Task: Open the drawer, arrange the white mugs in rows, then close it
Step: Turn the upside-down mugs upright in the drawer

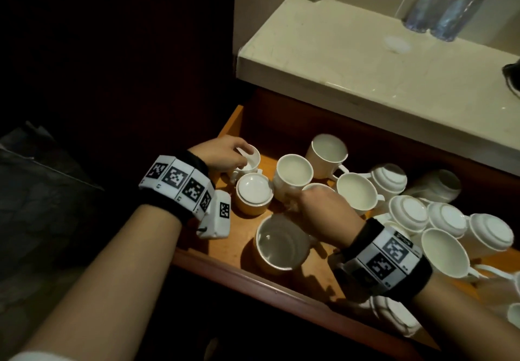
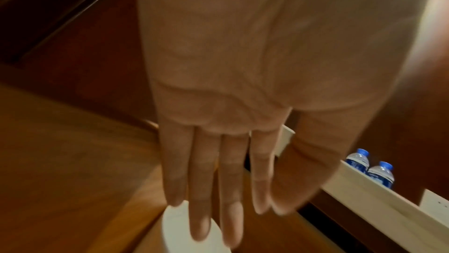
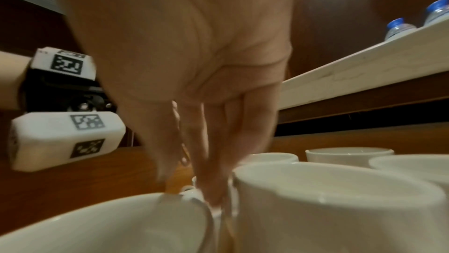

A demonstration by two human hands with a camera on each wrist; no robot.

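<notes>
The wooden drawer (image 1: 235,132) stands pulled out below the pale bench (image 1: 323,59) and holds a crowd of white mugs (image 1: 294,173). Several near the drawer's left wall stand upright with mouths up; toward its right side others lie tipped or turned bottom-up in a loose heap, too overlapped to count surely. At the drawer's back left corner the left hand (image 1: 222,153) touches a small mug (image 1: 251,159) from above; in the left wrist view its fingers (image 2: 201,199) lie straight and together over that mug's white rim, open rather than gripping. Just in front of it sits an upside-down mug (image 1: 254,191). The right hand (image 1: 323,208) reaches down among the upright mugs at the drawer's middle, its fingers (image 3: 209,170) pointing down between two mugs; blur keeps me from telling whether they pinch a handle. On the bench, beyond the drawer, stand two blue-capped water bottles (image 1: 450,3); their labels are unreadable.
</notes>
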